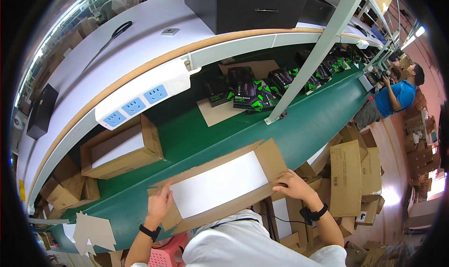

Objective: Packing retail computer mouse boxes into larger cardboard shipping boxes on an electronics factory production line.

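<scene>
An open cardboard box [276,162] lies at the near edge of the green bench, its flaps folded outward. Flat inside it is a white sheet or white-topped item [220,183]; what lies under that is hidden. At the box's left end, my left hand [160,200] grips the cardboard with the fingers over the edge. My right hand [294,186] holds the right near corner, its fingers curled at the flap. Both wrists wear black bands.
Another open carton [121,157] with a white top stands behind to the left. Black-and-green packages [252,91] sit on the green bench [187,131]. A white power strip [145,94] hangs from the shelf edge. Stacked cartons [346,178] and a person in blue [395,98] are at right.
</scene>
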Tool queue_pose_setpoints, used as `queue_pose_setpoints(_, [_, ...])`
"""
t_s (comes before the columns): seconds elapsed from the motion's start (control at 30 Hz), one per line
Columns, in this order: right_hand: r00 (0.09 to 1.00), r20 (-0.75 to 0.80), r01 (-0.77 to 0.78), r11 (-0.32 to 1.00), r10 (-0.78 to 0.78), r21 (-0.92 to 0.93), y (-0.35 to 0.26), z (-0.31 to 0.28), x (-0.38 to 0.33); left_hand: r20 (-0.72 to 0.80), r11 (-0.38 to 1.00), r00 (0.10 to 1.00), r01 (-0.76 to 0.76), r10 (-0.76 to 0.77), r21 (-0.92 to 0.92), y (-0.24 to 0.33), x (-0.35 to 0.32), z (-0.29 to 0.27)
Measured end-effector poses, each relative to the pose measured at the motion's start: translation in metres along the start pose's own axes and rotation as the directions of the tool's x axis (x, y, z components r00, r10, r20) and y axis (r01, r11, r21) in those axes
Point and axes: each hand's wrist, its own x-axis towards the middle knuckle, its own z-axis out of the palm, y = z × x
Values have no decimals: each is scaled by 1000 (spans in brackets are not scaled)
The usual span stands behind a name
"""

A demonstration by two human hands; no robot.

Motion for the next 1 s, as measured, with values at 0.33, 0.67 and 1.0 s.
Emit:
queue_pose_setpoints(0.33, [967,204,-189,963,150,191,18,-95,119,59,996,995,-81,83,-36,51,79,-81])
queue_pose_setpoints(0.67, [715,-336,-444,770,613,459,224,-14,351,641,953,762,116,95,-279,55,342,-27])
queue_pose_setpoints(1.0, [590,-458,-321,714,664,622,218,54,378,102,940,943,326,-317,-97,-30,487,235])
